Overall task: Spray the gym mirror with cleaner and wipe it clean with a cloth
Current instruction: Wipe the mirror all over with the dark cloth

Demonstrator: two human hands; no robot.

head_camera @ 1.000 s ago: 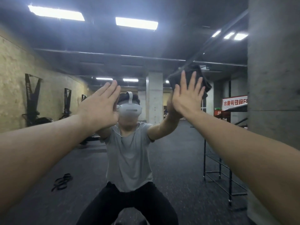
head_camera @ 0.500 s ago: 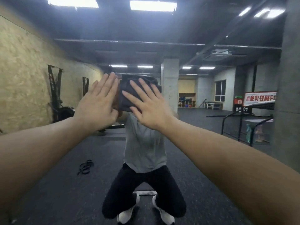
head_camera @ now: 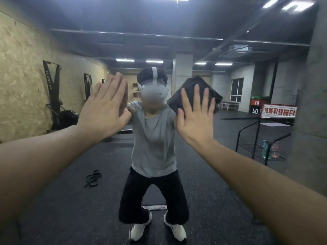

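Both of our arms reach out to the mirror (head_camera: 230, 200), and our left hand (head_camera: 104, 110) lies flat on the glass with its fingers straight and close together, holding nothing. Our right hand (head_camera: 196, 117) is flat too, with fingers spread apart, and it presses the dark cloth (head_camera: 192, 91) against the glass up high. Farther off in the mirror we see a wire rack (head_camera: 261, 149) with two spray bottles (head_camera: 269, 149) on it, at the right.
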